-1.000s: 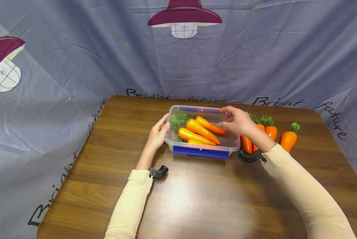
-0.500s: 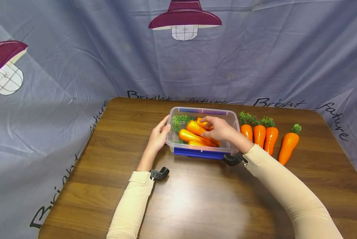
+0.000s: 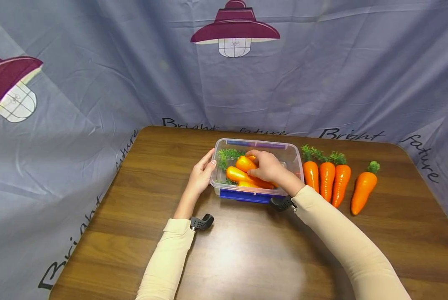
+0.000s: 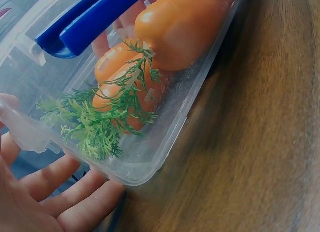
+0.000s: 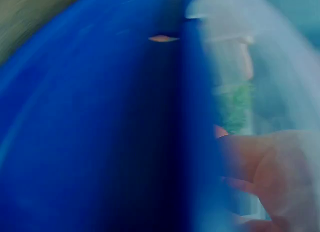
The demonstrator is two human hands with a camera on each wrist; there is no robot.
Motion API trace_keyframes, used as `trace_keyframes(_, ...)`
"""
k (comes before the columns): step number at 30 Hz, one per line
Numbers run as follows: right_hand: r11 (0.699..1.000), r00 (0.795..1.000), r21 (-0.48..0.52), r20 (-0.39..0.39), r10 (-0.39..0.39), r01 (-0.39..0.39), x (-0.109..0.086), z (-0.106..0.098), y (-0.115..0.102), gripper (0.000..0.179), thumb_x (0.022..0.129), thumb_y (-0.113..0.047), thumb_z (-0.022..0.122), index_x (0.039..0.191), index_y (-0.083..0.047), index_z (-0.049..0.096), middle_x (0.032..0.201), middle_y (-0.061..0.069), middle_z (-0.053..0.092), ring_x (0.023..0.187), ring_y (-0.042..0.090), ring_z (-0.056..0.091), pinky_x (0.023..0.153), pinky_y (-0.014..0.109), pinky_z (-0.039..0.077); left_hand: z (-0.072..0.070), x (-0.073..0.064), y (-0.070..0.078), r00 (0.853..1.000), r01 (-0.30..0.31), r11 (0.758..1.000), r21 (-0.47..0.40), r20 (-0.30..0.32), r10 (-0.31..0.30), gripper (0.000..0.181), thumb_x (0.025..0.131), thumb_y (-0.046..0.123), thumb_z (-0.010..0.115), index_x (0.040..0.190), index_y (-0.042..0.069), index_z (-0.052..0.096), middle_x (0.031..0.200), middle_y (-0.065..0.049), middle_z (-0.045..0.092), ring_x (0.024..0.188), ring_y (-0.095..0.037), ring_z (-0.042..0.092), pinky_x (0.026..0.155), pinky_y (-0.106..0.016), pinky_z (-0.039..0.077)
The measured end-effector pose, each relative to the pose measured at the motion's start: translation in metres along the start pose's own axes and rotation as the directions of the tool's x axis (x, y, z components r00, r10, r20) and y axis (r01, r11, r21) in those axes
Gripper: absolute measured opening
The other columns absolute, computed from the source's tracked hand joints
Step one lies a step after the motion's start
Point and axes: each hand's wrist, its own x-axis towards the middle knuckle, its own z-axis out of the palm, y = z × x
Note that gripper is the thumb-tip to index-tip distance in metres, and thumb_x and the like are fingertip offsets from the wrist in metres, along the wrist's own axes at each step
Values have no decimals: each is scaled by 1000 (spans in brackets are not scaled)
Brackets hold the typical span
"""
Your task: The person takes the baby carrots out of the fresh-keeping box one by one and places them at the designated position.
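A clear plastic food container [image 3: 294,156] with blue latches [image 3: 242,196] stands on the table, several orange toy carrots with green tops inside it. My left hand [image 3: 200,174] holds its left end, thumb at the rim and fingers along the outer wall; the left wrist view shows these fingers spread beneath the corner. Reaching into the container, my right hand [image 3: 267,167] has thumb and fingers on either side of a carrot [image 3: 244,163]. Another carrot [image 3: 238,173] lies in front of it. A blue latch fills much of the blurred right wrist view.
To the right of the container, three carrots [image 3: 326,177] lie side by side with their tops toward the back. A single carrot [image 3: 364,188] lies farther right on the wooden table [image 3: 224,266]. A printed grey-blue curtain [image 3: 141,75] hangs behind.
My right hand has moved left and down into the container, from its right side onto a carrot. My left hand keeps its hold on the left end.
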Motion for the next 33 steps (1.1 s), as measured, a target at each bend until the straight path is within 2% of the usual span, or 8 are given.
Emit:
trace_keyframes(4,993,998,-110,-35,-49,45,-1,7,-1,64,85,-18,77,143,-5,55,117,24,66,103,37,59,88,52,56,-1,-1,-1,1000,-11,1000,6,1,11,49,108,23,49,156,23,44,151,-21,53,128,-42,60,98,-54,57)
trace_keyframes(7,989,997,-136,-46,-59,52,-2,10,-1,61,86,-17,76,143,-6,56,111,22,66,96,34,56,81,49,55,-1,-1,0,1000,-10,1000,7,-4,10,49,107,23,49,156,22,44,151,-21,53,128,-41,60,99,-54,57)
trace_keyframes(16,990,993,-121,-79,-89,80,-6,12,1,56,88,-14,74,141,-8,58,110,21,66,95,33,55,81,49,55,0,-1,0,1000,-12,1000,16,2,12,49,108,23,49,156,23,43,150,-21,54,127,-41,61,98,-53,58)
trace_keyframes(21,991,993,-100,-67,-96,89,-7,13,3,57,89,-14,73,143,-7,55,115,23,65,101,36,58,88,52,56,1,-1,-1,1000,-14,1000,20,8,14,49,108,22,48,157,21,43,149,-23,54,126,-42,62,98,-53,58)
trace_keyframes(27,995,994,-45,-53,-93,91,-4,9,4,58,91,-13,72,145,-5,52,124,25,65,110,41,61,99,56,54,1,1,-1,1000,-22,1000,21,2,22,48,108,24,48,156,24,44,153,-19,52,130,-39,59,100,-54,56)
trace_keyframes(33,997,996,32,-54,-66,68,-7,2,2,61,92,-14,72,148,-8,47,126,25,67,107,42,65,95,56,56,-1,0,1,1000,-12,999,33,0,12,49,107,25,49,156,26,45,152,-19,53,128,-38,61,100,-52,57)
